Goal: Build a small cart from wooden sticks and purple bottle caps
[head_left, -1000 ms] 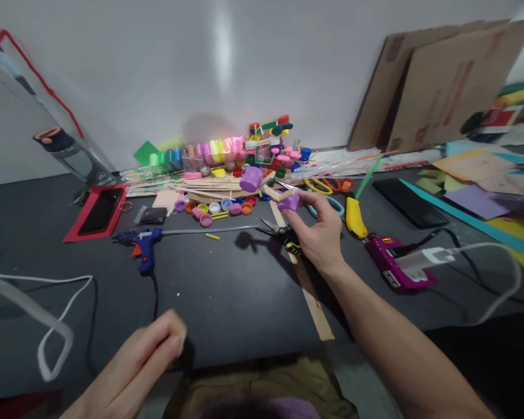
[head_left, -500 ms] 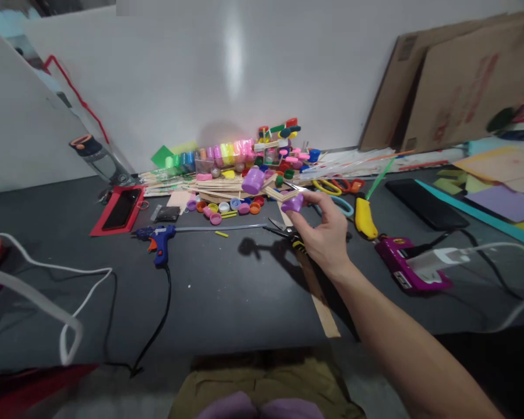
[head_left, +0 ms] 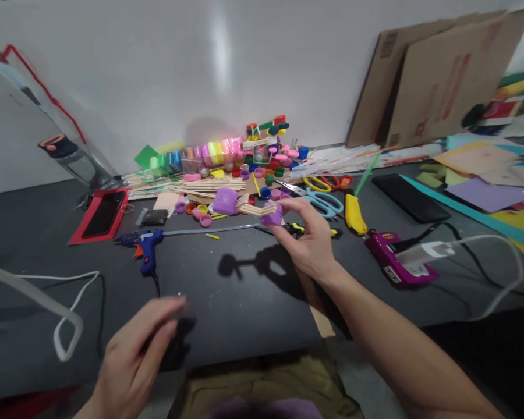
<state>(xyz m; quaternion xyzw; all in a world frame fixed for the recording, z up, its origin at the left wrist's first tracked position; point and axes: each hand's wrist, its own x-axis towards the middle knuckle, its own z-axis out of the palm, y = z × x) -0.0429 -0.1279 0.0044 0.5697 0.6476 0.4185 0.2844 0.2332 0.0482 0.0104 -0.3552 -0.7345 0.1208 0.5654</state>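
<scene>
In my right hand (head_left: 311,240), a small model is pinched between thumb and fingers above the table. Its two ends are purple plastic caps (head_left: 225,201), and short wooden sticks (head_left: 255,208) join them. My fingertips are on the right-hand cap; the other end points left, free in the air. At the lower left, my left hand (head_left: 133,352) hovers over the table edge, somewhat blurred, with a gap between thumb and forefinger and nothing seen in it. Beyond it lies a blue glue gun (head_left: 147,249). Black-and-yellow pliers (head_left: 293,228) lie partly hidden behind my right hand.
Coloured bottle caps (head_left: 206,220), wooden sticks (head_left: 213,184) and paint pots (head_left: 205,152) crowd the back. Blue-handled scissors (head_left: 325,203), a yellow cutter (head_left: 355,214) and a purple power strip (head_left: 388,262) lie right. Cardboard (head_left: 428,93) leans behind; a bottle (head_left: 76,160) stands left.
My left hand has come into view at the lower left. My right hand has moved a little left with the purple cap model, and the view has shifted slightly.
</scene>
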